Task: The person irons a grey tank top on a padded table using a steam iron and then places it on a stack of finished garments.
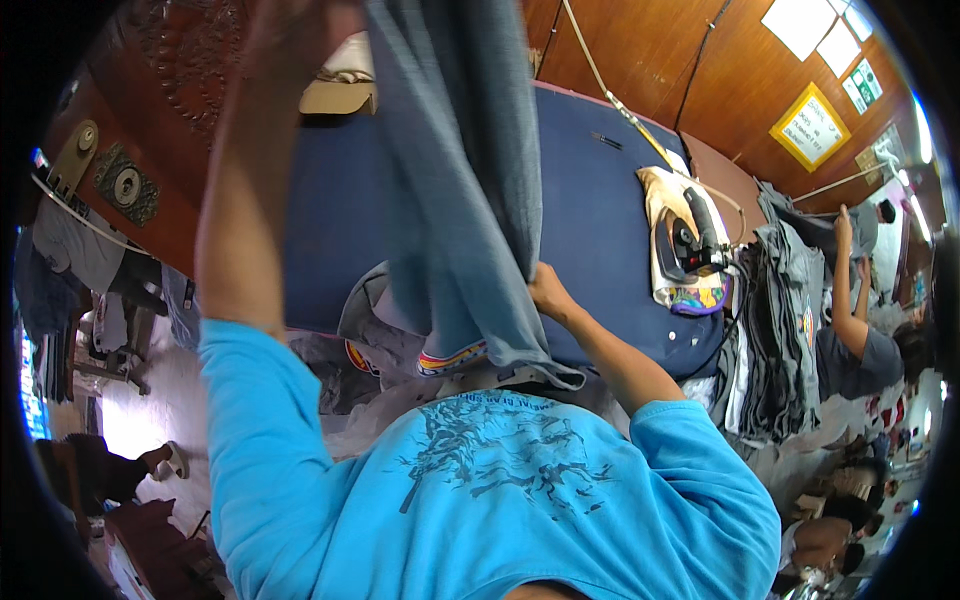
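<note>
while hands (548, 290) lift grey garment (465, 180), iron (695, 245) rests beside stacked shirts (780, 320).

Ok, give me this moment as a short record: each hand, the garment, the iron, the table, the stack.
left hand: raised at the top edge, gripping the upper part of the grey garment
right hand: lower, pinching the garment's edge
garment: hangs lifted above the blue ironing table, lower hem draped near the person's chest
iron: resting on a pad at the table's right end, untouched
stack: folded grey garments piled beside the table's right end
others: a person's raised arm beyond the stack
</note>
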A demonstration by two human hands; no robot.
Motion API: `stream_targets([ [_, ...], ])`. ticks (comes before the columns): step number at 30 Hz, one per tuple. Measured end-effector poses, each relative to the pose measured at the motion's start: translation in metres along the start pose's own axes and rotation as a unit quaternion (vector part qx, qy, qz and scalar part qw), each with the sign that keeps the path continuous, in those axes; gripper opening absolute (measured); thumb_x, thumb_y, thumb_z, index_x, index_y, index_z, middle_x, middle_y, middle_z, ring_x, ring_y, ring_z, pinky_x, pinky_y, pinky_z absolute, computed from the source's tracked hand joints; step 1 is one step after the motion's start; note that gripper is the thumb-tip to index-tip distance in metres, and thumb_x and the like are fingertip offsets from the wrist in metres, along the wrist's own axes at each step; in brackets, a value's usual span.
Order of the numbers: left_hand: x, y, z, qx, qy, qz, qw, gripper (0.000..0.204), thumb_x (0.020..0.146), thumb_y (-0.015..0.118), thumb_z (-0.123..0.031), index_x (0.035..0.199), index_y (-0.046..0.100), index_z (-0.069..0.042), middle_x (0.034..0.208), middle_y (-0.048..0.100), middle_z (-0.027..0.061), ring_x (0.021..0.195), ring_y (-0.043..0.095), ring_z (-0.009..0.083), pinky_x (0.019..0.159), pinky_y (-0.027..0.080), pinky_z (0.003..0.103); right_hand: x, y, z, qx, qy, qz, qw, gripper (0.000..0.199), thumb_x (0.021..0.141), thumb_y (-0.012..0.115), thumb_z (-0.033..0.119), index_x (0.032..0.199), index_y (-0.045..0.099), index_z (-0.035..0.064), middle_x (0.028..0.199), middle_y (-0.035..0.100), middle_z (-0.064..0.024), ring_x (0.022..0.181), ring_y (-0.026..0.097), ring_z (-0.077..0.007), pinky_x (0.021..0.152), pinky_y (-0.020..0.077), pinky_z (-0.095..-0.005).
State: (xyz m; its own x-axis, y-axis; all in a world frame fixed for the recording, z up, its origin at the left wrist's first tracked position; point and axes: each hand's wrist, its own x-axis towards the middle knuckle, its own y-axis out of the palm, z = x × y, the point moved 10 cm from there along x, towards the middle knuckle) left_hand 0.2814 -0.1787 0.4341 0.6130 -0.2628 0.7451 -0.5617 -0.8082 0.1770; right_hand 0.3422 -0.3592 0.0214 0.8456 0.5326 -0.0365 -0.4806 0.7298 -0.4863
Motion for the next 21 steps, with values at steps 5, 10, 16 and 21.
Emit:
stream_targets([
  [5, -0.110, -0.148, -0.131, 0.544, 0.040, -0.240, 0.803, 0.045, 0.084, 0.053, -0.038, 0.116, 0.059, -0.008, 0.112, 0.060, 0.0072, 0.111, 0.050, 0.0149, 0.096, 0.037, 0.030, -0.071, -0.112, 0.042, 0.020, 0.033, -0.120, 0.992, 0.039, 0.062, 0.055, -0.002, 0.101, 0.060, 0.0026, 0.091, 0.059, -0.0058, 0.089, 0.056, -0.0136, 0.077, 0.0442, -0.0259],
  [10, -0.154, -0.237, -0.211, 0.644, 0.020, -0.337, 0.686, 0.047, 0.084, 0.054, -0.038, 0.119, 0.055, -0.007, 0.107, 0.058, 0.0057, 0.108, 0.050, 0.0150, 0.095, 0.037, 0.031, -0.158, -0.348, 0.181, 0.075, -0.200, -0.451, 0.866, 0.041, 0.072, 0.060, 0.013, 0.111, 0.053, 0.0020, 0.102, 0.057, -0.0087, 0.095, 0.054, -0.0177, 0.082, 0.0435, -0.0294],
  [16, -0.053, -0.277, -0.138, 0.621, -0.073, -0.274, 0.731, 0.051, 0.083, 0.055, -0.039, 0.121, 0.050, -0.005, 0.100, 0.057, 0.0040, 0.104, 0.050, 0.0153, 0.093, 0.038, 0.032, 0.018, -0.350, 0.252, -0.381, -0.032, -0.130, 0.915, 0.041, 0.083, 0.060, 0.022, 0.115, 0.053, -0.0027, 0.110, 0.058, -0.0095, 0.103, 0.054, -0.0178, 0.088, 0.0410, -0.0275],
  [21, -0.028, -0.257, -0.122, 0.547, -0.037, -0.261, 0.795, 0.055, 0.083, 0.056, -0.039, 0.123, 0.046, -0.003, 0.094, 0.055, 0.0026, 0.101, 0.050, 0.0154, 0.091, 0.038, 0.033, -0.013, -0.389, 0.279, -0.368, -0.111, -0.335, 0.860, 0.032, 0.081, 0.060, 0.014, 0.109, 0.054, 0.0010, 0.108, 0.057, -0.0079, 0.101, 0.053, -0.0176, 0.086, 0.0419, -0.0284],
])
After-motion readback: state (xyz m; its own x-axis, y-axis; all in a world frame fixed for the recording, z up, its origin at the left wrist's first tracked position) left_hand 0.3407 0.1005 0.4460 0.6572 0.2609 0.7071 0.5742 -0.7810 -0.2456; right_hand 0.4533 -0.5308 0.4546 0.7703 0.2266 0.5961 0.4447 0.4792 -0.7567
